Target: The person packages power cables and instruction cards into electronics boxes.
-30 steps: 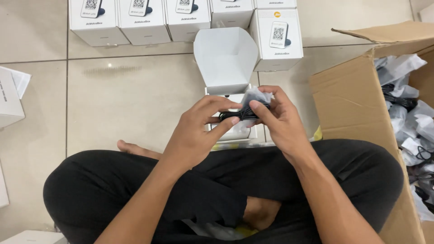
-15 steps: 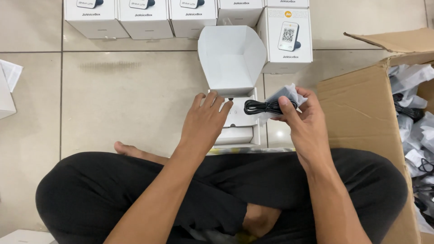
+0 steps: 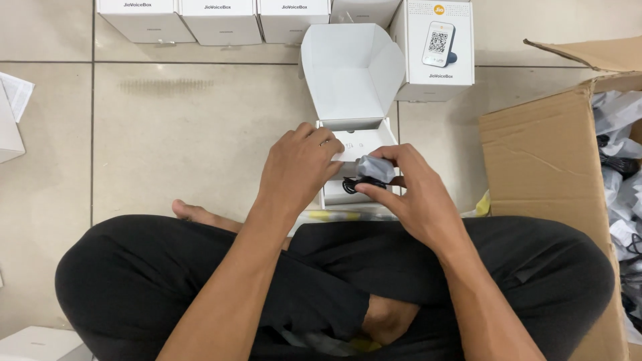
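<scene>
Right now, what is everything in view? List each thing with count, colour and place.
open box: one, white, lid up, on the floor ahead of the legs
bagged cable: one, black in grey wrap, over the open box
closed boxes: four, white, in a row along the top edge
upright box: one, white with a device picture, right of the open lid
carton: one, brown, at right, holding grey bagged items
tiled floor: beige
white items: at the left edge, partly cut off
left hand: resting on the open box
right hand: gripping the bagged cable
</scene>
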